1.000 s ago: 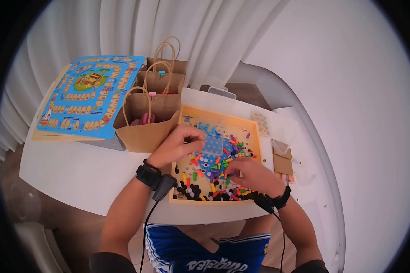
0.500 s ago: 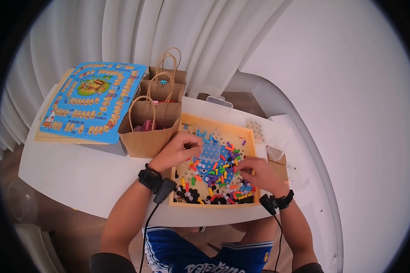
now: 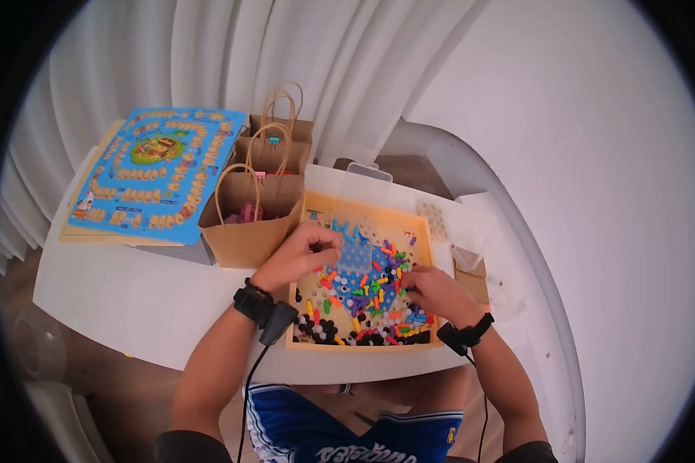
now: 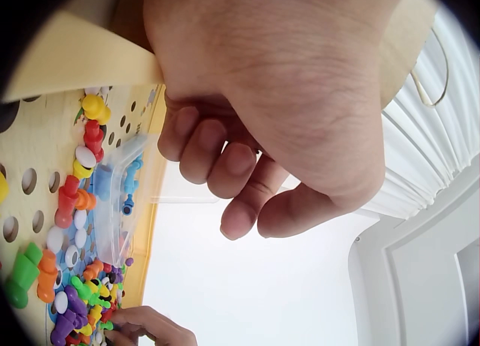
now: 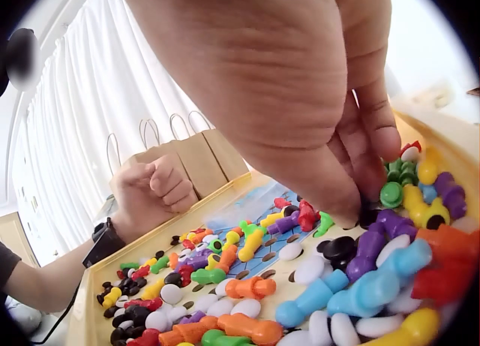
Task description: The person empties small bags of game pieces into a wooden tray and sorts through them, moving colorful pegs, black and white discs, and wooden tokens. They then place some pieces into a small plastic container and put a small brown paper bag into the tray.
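Note:
A wooden tray (image 3: 433,255) holds many coloured pegs and black and white pieces. Over its left side, my left hand (image 3: 309,251) hangs with loosely curled fingers; the left wrist view shows nothing between thumb and forefinger. A clear plastic box (image 3: 355,257) lies in the tray beside that hand, over a blue patterned area. My right hand (image 3: 440,293) reaches down into the pieces at the tray's right side. In the right wrist view its thumb and fingertips pinch a small black piece (image 5: 368,215), partly hidden, near green and purple pegs (image 5: 367,252).
Brown paper bags (image 3: 251,239) stand left of the tray, beside a blue game board (image 3: 158,174). A clear lid (image 3: 369,173) is behind the tray. Right of it lie a brown card packet (image 3: 471,287) and a small clear container (image 3: 465,258).
Over the last second my right hand has moved to the right within the tray, then slightly back left. My left hand stays almost still above the tray.

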Available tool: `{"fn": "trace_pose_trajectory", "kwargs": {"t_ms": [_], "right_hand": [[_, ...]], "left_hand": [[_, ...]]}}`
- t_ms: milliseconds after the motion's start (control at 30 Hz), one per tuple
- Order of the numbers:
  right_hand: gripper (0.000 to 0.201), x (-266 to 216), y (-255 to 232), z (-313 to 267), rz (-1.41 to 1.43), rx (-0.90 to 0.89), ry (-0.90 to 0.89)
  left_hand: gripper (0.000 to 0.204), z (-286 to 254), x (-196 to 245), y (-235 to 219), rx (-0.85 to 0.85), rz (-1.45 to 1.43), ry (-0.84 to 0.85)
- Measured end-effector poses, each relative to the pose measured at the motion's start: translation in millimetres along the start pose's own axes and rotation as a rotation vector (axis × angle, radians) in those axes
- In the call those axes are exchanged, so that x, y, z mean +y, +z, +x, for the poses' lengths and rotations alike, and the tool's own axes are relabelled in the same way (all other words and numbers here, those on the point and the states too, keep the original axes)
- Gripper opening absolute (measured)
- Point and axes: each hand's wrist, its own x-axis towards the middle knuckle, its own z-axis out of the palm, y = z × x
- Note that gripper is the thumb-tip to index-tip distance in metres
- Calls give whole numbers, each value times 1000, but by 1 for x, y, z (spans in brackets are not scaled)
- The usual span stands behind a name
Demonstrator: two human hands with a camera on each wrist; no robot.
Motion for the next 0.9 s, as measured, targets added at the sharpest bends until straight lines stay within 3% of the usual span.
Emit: {"fn": "trace_pose_trajectory", "kwargs": {"t_ms": [333, 500, 633, 700, 833, 900], "right_hand": [[16, -9, -37, 20, 149, -3, 61], [22, -20, -26, 58, 502, 230, -37], [23, -22, -22, 63, 438, 301, -118], [19, -11, -25, 46, 219, 165, -82], [17, -13, -36, -2, 122, -10, -46], [16, -14, -36, -22, -11, -164, 80]], "left_hand": [[20, -1, -1, 0, 1, -6, -4], [18, 0, 4, 2, -11, 12, -12], [18, 0, 4, 1, -2, -7, -25], [18, -1, 2, 1, -9, -16, -23], [17, -1, 3, 1, 2, -12, -10], [17, -2, 3, 2, 0, -22, -17]]}}
